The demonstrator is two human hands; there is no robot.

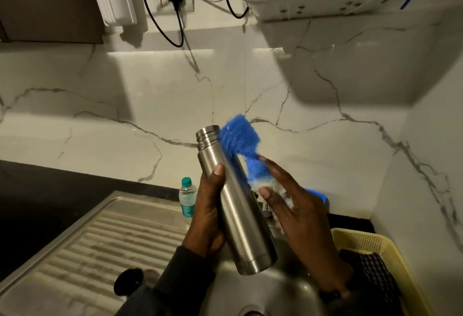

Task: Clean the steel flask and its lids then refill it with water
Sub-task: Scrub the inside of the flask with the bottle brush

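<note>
Steel flask (234,205) held over the sink basin (270,290), tilted, open threaded mouth up and away, base toward the camera. Left hand (208,218) wraps the lower body, fingers curled round the back, thumb pressed on the front: a firm grasp on the flask. Right hand (293,205) holds a blue scrubber (240,140), fingers closed on its lower end; scrubber is motion-blurred and lies against the flask's neck and upper side, outside the mouth. Judged step: scrubbing the exterior near the threads. To do it well: keep the left grip low so the upper wall stays free, rotate the flask a little between strokes so the whole circumference is covered, and work the scrubber into the thread grooves, where residue likely collects. Wet steel is probably slippery; keep the thumb clamped and the work over the basin. A dark round object, possibly a lid (129,282), rests on the ribbed drainboard (75,248), well apart; identity uncertain. Small plastic water bottle (187,196) stands behind the left hand.
</note>
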